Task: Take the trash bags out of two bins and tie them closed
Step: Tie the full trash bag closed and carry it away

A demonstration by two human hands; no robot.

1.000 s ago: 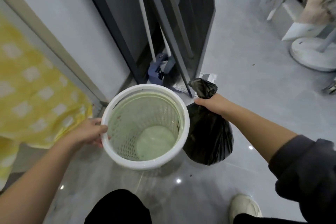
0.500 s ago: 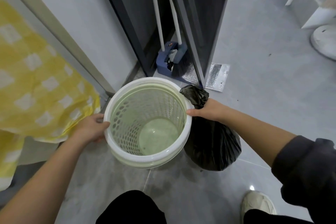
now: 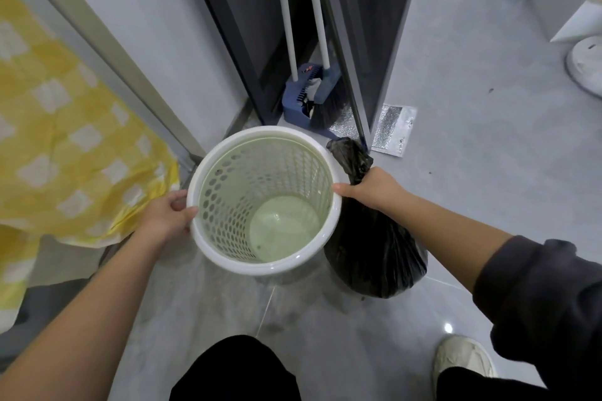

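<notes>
A white-rimmed, pale green perforated bin (image 3: 208,239) sits in the middle of the view with no bag inside it. My left hand (image 3: 166,215) grips its left rim. A full black trash bag (image 3: 374,254) hangs just right of the bin, its neck gathered and twisted. My right hand (image 3: 371,187) is closed around that neck, thumb touching the bin's right rim. The bag's bottom rests at floor level beside the bin.
A blue dustpan and broom (image 3: 309,98) stand against a dark door frame (image 3: 358,42) behind the bin. A silver foil pouch (image 3: 394,130) lies on the grey floor. Yellow checked cloth (image 3: 65,146) hangs at left. My shoe (image 3: 462,361) is bottom right.
The view has tilted down and closer. My right hand with the bag has moved in against the bin's right rim. My left hand stays on the left rim.
</notes>
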